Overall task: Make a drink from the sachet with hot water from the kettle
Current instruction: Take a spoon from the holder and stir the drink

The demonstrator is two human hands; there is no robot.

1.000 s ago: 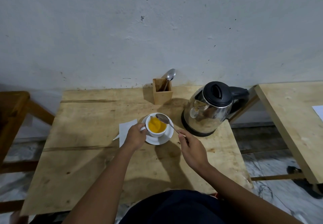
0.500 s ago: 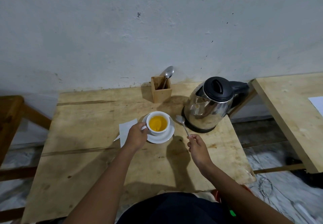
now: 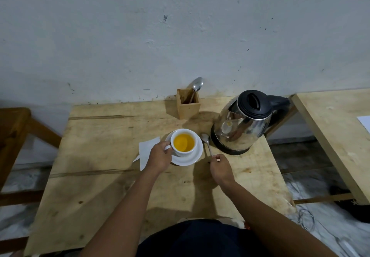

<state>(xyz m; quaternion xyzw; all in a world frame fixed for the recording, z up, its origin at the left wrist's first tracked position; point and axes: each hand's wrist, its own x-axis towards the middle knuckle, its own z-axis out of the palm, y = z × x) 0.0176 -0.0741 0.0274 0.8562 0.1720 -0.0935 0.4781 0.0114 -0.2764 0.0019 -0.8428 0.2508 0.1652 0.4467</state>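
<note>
A white cup (image 3: 183, 151) filled with orange-yellow liquid stands on a white saucer (image 3: 195, 157) in the middle of the wooden table (image 3: 100, 176). My left hand (image 3: 161, 156) grips the cup's handle. My right hand (image 3: 221, 169) pinches the handle end of a metal spoon (image 3: 206, 141), whose bowl lies low over the table between the saucer and the steel kettle (image 3: 242, 124). The kettle has a black lid and stands on its base at the right. A white torn sachet (image 3: 147, 150) lies flat left of the saucer, partly under my left hand.
A small wooden holder (image 3: 188, 104) with another spoon (image 3: 197, 86) stands at the back by the wall. A second wooden table (image 3: 336, 136) is to the right, a wooden chair (image 3: 14, 128) to the left. A cable (image 3: 306, 219) lies on the floor.
My right hand lifted the spoon out of the cup and carried it to the right, then lowered it beside the saucer. My left hand stayed on the cup handle.
</note>
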